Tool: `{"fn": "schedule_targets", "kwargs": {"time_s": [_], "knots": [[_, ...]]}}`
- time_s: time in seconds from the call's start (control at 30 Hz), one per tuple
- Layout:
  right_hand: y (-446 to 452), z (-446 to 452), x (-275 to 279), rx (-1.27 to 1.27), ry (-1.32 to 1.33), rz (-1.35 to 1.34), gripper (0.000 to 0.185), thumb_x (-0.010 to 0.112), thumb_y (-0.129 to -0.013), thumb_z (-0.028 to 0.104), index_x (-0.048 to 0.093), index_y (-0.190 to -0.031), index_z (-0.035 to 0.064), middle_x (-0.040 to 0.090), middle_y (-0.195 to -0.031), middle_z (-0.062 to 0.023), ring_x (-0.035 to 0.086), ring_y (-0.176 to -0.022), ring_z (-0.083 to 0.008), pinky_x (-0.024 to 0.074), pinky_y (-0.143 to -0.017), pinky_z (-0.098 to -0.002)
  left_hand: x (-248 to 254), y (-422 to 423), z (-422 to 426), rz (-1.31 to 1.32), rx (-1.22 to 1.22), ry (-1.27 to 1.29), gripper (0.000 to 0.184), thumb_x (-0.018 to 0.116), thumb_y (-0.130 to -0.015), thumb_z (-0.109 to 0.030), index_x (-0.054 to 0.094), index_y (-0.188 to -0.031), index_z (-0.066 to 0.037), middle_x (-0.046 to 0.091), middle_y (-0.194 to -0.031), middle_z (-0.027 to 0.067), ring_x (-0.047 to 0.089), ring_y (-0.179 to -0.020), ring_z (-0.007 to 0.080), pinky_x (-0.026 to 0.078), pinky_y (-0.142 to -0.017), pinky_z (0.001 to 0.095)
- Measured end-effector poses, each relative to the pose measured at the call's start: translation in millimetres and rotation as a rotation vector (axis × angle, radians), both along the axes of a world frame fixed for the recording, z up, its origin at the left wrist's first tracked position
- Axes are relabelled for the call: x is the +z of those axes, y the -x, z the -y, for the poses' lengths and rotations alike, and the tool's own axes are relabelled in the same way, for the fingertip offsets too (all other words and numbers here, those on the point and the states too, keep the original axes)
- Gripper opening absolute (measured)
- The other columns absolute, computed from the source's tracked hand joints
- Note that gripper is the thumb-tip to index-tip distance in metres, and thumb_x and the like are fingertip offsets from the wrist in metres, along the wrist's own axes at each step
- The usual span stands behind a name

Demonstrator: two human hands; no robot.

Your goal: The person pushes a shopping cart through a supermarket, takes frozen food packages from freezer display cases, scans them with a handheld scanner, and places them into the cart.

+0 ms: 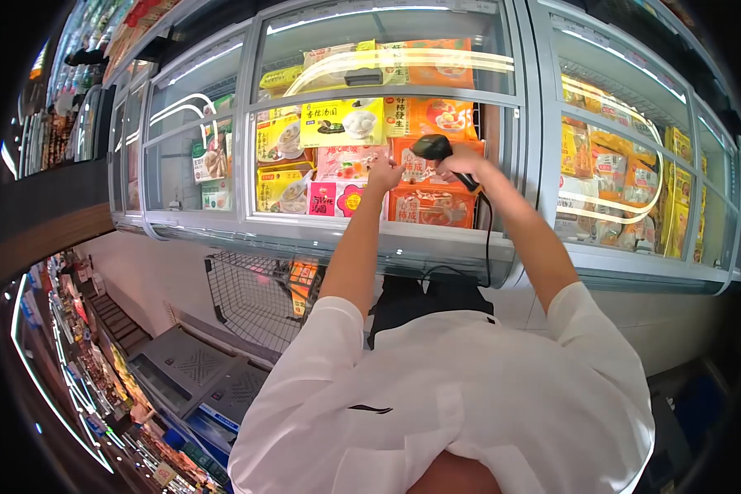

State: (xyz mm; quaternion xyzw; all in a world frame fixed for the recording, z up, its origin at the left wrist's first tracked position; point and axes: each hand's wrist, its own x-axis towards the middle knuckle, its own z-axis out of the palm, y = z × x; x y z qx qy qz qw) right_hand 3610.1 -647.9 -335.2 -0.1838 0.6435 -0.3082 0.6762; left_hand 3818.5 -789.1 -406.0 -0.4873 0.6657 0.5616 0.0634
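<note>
My right hand [466, 160] is wrapped round the handle of a black handheld barcode scanner [432, 147], whose head points left. A black cord [490, 239] hangs from the scanner down past the freezer's front edge. Just left of it, my left hand [382, 174] has its fingers at the left edge of an orange food packet [418, 171] and seems to grip it; the fingertips are partly hidden. Another orange packet [432, 206] lies below both hands. A pink packet [350, 162] and a yellow packet [342, 121] with round white dumplings pictured lie to the left.
Sliding glass lids with a metal frame [521, 123] border the opening of the chest freezer. A second freezer section [617, 165] stands at the right. Below, on the left, are a wire basket [251, 288] holding orange packets and a grey crate lid [181, 362].
</note>
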Motion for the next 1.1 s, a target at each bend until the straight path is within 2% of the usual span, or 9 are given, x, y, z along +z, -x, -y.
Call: {"fn": "schedule_targets", "kwargs": {"time_s": [0.1, 0.23, 0.27, 0.43, 0.6, 0.63, 0.83, 0.9, 1.1], "knots": [[10.4, -27.5, -90.4, -0.258, -0.032, -0.449, 0.039, 0.080, -0.069, 0.032, 0.071, -0.092, 0.0018, 0.069, -0.085, -0.0127, 0.068, -0.083, -0.0271, 0.0534, -0.077, -0.0384, -23.4, 15.0, 0.6, 0.292, -0.086, 0.250, 0.068, 0.070, -0.083, -0.039, 0.049, -0.126, 0.009, 0.062, -0.119, 0.0278, 0.057, -0.117, 0.0388, 0.044, -0.100, 0.0462], [-5.5, -45.6, -109.0, -0.405, -0.036, -0.927, 0.051, 0.078, -0.073, 0.045, 0.069, -0.099, 0.0015, 0.058, -0.115, -0.0190, 0.059, -0.106, -0.0373, 0.0474, -0.094, -0.0433, -113.4, 18.3, 1.0, 0.166, 0.070, 0.264, 0.079, 0.070, -0.085, -0.034, 0.031, -0.140, 0.006, 0.064, -0.118, 0.0219, 0.061, -0.112, 0.0349, 0.046, -0.098, 0.0412], [-10.4, -43.5, -110.6, -0.447, -0.076, -0.853, 0.045, 0.077, -0.073, 0.033, 0.067, -0.104, 0.0019, 0.045, -0.127, -0.0214, 0.052, -0.115, -0.0403, 0.0422, -0.100, -0.0449, -114.8, 23.6, -5.8, 0.170, 0.073, 0.251, 0.079, 0.070, -0.085, -0.034, 0.031, -0.140, 0.006, 0.064, -0.118, 0.0219, 0.061, -0.112, 0.0349, 0.046, -0.098, 0.0412], [-33.2, -30.7, -87.9, -0.491, -0.179, -0.899, 0.042, 0.069, -0.067, 0.012, 0.064, -0.107, 0.0003, 0.044, -0.125, -0.0249, 0.052, -0.113, -0.0444, 0.0436, -0.100, -0.0454, -79.8, 36.5, -19.3, -0.012, 0.169, 0.204, 0.086, 0.067, -0.085, -0.025, 0.017, -0.153, -0.008, 0.056, -0.133, 0.0213, 0.055, -0.123, 0.0318, 0.042, -0.103, 0.0385], [-13.8, -37.5, -94.9, -0.425, -0.304, -0.854, 0.038, 0.070, -0.072, 0.024, 0.067, -0.102, 0.0007, 0.068, -0.101, -0.0259, 0.063, -0.103, -0.0422, 0.0490, -0.092, -0.0463, -140.3, 7.8, -2.3, -0.113, 0.177, -0.097, 0.066, 0.064, -0.093, -0.031, 0.035, -0.146, -0.007, 0.057, -0.132, 0.0131, 0.056, -0.119, 0.0239, 0.044, -0.101, 0.0383], [-12.1, -41.8, -85.2, -0.453, -0.277, -0.787, 0.038, 0.070, -0.072, 0.026, 0.068, -0.100, 0.0004, 0.068, -0.101, -0.0265, 0.063, -0.103, -0.0427, 0.0497, -0.090, -0.0460, -57.5, 24.4, -9.7, -0.002, 0.202, -0.137, 0.056, 0.060, -0.097, -0.030, 0.039, -0.144, -0.007, 0.057, -0.130, 0.0103, 0.056, -0.115, 0.0207, 0.046, -0.098, 0.0379], [-16.2, -58.6, -65.4, -0.510, -0.132, -0.615, 0.025, 0.073, -0.073, 0.018, 0.068, -0.091, 0.0018, 0.069, -0.091, -0.0148, 0.067, -0.084, -0.0274, 0.0524, -0.073, -0.0380, 13.5, -17.7, -0.6, -0.146, 0.327, -0.277, 0.062, 0.058, -0.097, -0.035, 0.032, -0.146, -0.006, 0.052, -0.136, 0.0115, 0.054, -0.119, 0.0215, 0.046, -0.099, 0.0387], [-7.9, -62.8, -51.5, -0.559, 0.032, -0.399, 0.018, 0.074, -0.076, 0.009, 0.065, -0.092, 0.0050, 0.065, -0.084, -0.0055, 0.062, -0.072, -0.0168, 0.0502, -0.064, -0.0330, 103.3, -21.7, -8.1, -0.097, 0.345, -0.214, 0.061, 0.057, -0.099, -0.036, 0.033, -0.146, -0.006, 0.054, -0.132, 0.0107, 0.056, -0.116, 0.0205, 0.047, -0.099, 0.0361], [-16.5, -63.8, 130.0, -0.554, 0.263, 0.185, 0.023, 0.073, -0.084, 0.006, 0.058, -0.102, 0.0068, 0.060, -0.092, 0.0004, 0.061, -0.081, -0.0126, 0.0496, -0.068, -0.0274, 219.9, -103.9, -32.4, -0.383, 0.580, -0.087, 0.053, 0.054, -0.101, -0.033, 0.039, -0.142, -0.003, 0.057, -0.130, 0.0100, 0.056, -0.115, 0.0151, 0.046, -0.094, 0.0293]]}}
